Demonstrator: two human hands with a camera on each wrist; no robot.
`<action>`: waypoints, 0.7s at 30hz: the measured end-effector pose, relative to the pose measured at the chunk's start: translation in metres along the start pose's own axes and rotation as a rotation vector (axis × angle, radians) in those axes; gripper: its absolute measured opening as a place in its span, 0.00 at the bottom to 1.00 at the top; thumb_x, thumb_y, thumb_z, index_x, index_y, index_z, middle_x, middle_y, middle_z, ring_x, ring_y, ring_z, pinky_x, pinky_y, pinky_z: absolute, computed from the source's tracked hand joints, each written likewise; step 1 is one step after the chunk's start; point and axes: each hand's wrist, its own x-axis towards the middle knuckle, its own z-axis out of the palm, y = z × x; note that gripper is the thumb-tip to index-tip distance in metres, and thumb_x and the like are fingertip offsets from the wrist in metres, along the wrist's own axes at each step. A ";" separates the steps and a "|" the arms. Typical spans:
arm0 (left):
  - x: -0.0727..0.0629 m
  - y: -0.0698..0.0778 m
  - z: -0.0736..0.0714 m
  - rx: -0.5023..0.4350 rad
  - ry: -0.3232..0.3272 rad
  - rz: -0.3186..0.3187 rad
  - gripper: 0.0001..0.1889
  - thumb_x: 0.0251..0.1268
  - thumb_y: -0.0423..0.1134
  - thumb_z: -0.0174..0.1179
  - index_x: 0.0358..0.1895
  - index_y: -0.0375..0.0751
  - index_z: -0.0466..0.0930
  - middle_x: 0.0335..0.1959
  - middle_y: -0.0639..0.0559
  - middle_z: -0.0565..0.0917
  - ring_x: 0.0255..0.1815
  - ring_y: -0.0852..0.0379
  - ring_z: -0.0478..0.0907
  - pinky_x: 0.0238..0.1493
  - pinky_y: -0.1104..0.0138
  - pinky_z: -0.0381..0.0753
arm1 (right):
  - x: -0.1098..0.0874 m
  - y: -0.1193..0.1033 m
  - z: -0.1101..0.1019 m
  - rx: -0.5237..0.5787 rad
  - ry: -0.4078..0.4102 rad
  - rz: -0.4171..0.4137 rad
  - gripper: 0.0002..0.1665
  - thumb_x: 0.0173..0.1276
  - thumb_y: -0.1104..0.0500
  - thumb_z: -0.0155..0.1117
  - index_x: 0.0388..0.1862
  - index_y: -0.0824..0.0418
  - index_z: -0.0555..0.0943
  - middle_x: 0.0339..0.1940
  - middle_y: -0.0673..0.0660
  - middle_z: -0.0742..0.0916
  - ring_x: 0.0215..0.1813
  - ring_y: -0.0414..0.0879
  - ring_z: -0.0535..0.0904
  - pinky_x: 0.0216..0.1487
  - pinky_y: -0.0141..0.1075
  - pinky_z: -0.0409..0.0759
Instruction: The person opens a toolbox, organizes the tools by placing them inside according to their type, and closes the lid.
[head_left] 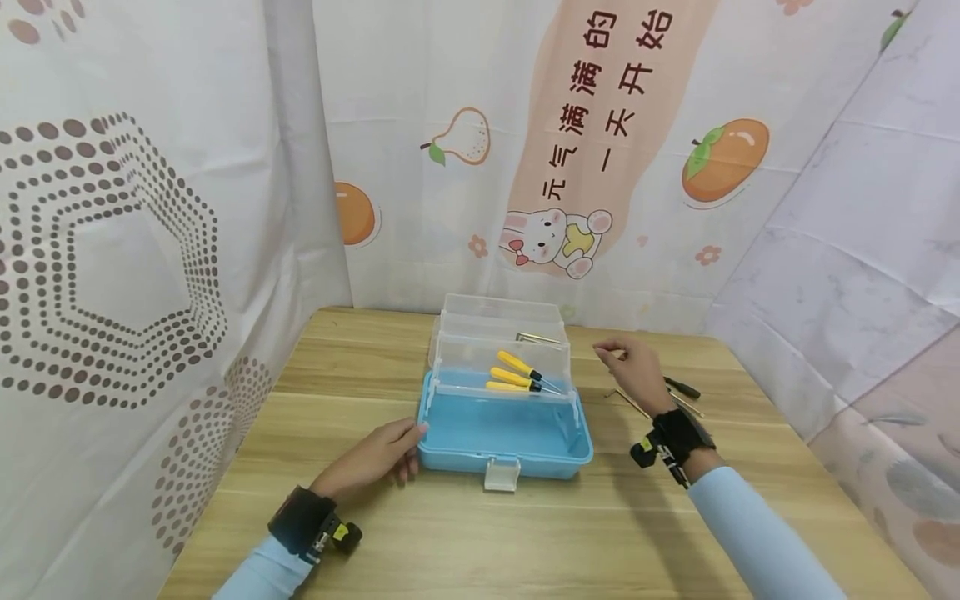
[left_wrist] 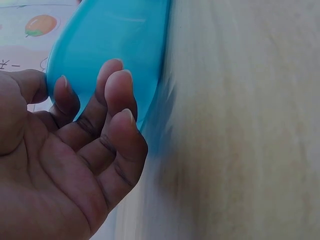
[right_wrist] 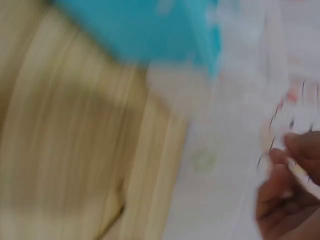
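At the middle of the table point(head_left: 480, 542), our blue toolbox point(head_left: 498, 425) stands opened out, its left rim pinched by our left hand point(head_left: 382, 454), thumb over the edge. To the right, our right hand point(head_left: 633, 371) hovers with bent fingers; we cannot tell whether it pinches anything. The box looks light and apt to slide, so steadying that rim makes sense. Yellow screwdrivers point(head_left: 512, 377) in the clear tray point(head_left: 468, 358) seem stiff, best taken by their handles; the slim hex key point(head_left: 632, 403) at right looks rigid, slippery, best held mid-shank.
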 end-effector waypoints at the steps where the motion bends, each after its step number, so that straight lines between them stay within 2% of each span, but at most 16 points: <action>1: 0.000 0.001 0.000 0.001 0.003 0.000 0.25 0.84 0.58 0.44 0.42 0.38 0.74 0.31 0.44 0.83 0.28 0.51 0.80 0.28 0.63 0.80 | -0.004 0.010 -0.006 -0.014 -0.037 0.016 0.17 0.80 0.54 0.61 0.58 0.63 0.84 0.50 0.64 0.87 0.38 0.58 0.83 0.33 0.43 0.79; 3: 0.000 0.001 0.000 0.005 0.007 0.001 0.25 0.84 0.58 0.44 0.42 0.38 0.74 0.31 0.44 0.83 0.28 0.50 0.80 0.28 0.63 0.80 | -0.015 0.031 -0.016 -0.060 -0.128 0.064 0.18 0.80 0.56 0.61 0.58 0.67 0.83 0.50 0.66 0.87 0.44 0.60 0.83 0.39 0.45 0.81; 5: 0.000 0.002 0.000 0.017 0.007 0.004 0.25 0.84 0.58 0.43 0.42 0.37 0.74 0.31 0.43 0.83 0.28 0.50 0.80 0.27 0.63 0.80 | -0.026 0.053 -0.024 -0.089 -0.208 0.132 0.19 0.78 0.57 0.64 0.58 0.70 0.81 0.49 0.68 0.86 0.46 0.61 0.83 0.40 0.47 0.82; 8: 0.000 0.001 0.000 0.027 0.001 0.008 0.25 0.85 0.58 0.42 0.42 0.38 0.74 0.31 0.44 0.83 0.28 0.51 0.80 0.27 0.63 0.80 | -0.039 0.080 -0.031 -0.140 -0.271 0.207 0.21 0.75 0.55 0.68 0.54 0.72 0.81 0.46 0.67 0.86 0.45 0.61 0.83 0.40 0.47 0.83; 11: 0.000 -0.001 -0.002 0.034 -0.009 0.006 0.25 0.85 0.58 0.41 0.41 0.38 0.74 0.31 0.44 0.83 0.28 0.51 0.80 0.27 0.63 0.80 | -0.047 0.098 -0.031 -0.159 -0.277 0.232 0.23 0.72 0.51 0.71 0.49 0.71 0.80 0.46 0.67 0.84 0.42 0.57 0.81 0.39 0.47 0.81; 15: -0.001 -0.004 -0.002 0.034 -0.017 -0.001 0.27 0.84 0.60 0.40 0.41 0.38 0.74 0.30 0.45 0.83 0.28 0.51 0.80 0.28 0.63 0.80 | -0.050 0.110 -0.025 -0.192 -0.247 0.192 0.24 0.71 0.46 0.71 0.44 0.68 0.80 0.43 0.63 0.85 0.40 0.54 0.79 0.39 0.47 0.80; 21: 0.000 -0.002 -0.002 0.024 -0.030 0.014 0.27 0.85 0.59 0.40 0.42 0.37 0.74 0.31 0.43 0.83 0.28 0.50 0.80 0.28 0.62 0.82 | -0.052 0.108 -0.022 -0.220 -0.251 0.160 0.17 0.74 0.50 0.68 0.34 0.63 0.80 0.28 0.54 0.82 0.29 0.49 0.74 0.34 0.43 0.73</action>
